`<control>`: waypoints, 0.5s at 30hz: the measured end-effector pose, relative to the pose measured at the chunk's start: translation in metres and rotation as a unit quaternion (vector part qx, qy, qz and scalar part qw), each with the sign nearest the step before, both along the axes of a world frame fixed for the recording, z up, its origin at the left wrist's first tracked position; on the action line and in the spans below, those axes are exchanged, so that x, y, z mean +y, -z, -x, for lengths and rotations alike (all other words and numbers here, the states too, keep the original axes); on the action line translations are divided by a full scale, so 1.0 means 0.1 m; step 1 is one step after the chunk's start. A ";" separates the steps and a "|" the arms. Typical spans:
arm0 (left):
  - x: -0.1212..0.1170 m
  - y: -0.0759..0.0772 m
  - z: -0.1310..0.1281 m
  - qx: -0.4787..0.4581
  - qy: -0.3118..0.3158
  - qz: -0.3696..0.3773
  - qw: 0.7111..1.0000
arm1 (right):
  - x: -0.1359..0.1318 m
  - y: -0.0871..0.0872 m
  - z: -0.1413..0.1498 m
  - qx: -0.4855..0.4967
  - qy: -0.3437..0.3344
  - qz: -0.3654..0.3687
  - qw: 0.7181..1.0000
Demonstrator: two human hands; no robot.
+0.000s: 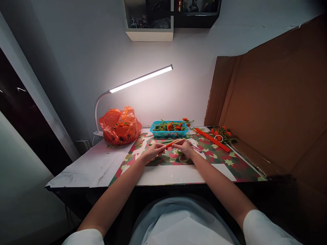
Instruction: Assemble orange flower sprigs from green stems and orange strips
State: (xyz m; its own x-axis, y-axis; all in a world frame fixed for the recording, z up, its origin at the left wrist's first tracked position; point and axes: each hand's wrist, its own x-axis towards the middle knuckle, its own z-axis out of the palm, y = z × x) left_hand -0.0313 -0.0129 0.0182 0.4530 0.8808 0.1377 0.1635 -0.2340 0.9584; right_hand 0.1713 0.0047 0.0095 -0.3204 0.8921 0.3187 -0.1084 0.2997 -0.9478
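Both my hands meet over a camouflage-patterned mat (224, 163) on the table. My left hand (154, 150) is closed on one end of a thin stick (173, 143) that is partly orange. My right hand (184, 147) is closed on the same stick a little further right, its pale end pointing up and right. Pink-handled scissors (196, 148) lie on the mat just right of my right hand.
A blue basket (169, 131) of orange flowers and green stems stands behind my hands. An orange plastic bag (120, 126) sits at back left under a lit desk lamp (141, 79). A long orange strip (212, 139), loose flowers (221, 132) and a cardboard wall (276, 105) are on the right.
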 end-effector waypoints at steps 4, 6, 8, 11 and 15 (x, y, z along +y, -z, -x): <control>-0.01 -0.01 0.00 -0.029 0.026 0.047 0.998 | -0.06 0.01 0.02 -0.016 -0.020 -0.010 1.000; -0.02 -0.02 0.00 -0.037 0.040 0.080 0.995 | -0.08 0.00 0.02 -0.024 -0.030 -0.016 0.999; -0.02 -0.02 0.01 -0.043 0.046 0.107 0.992 | -0.10 0.00 0.02 -0.035 -0.035 -0.021 0.999; -0.02 -0.02 0.02 -0.048 0.056 0.136 0.988 | -0.10 -0.01 0.02 -0.048 -0.040 -0.023 0.998; 0.00 0.00 0.04 -0.040 0.061 0.141 0.987 | -0.09 0.00 0.02 -0.045 -0.050 -0.018 0.998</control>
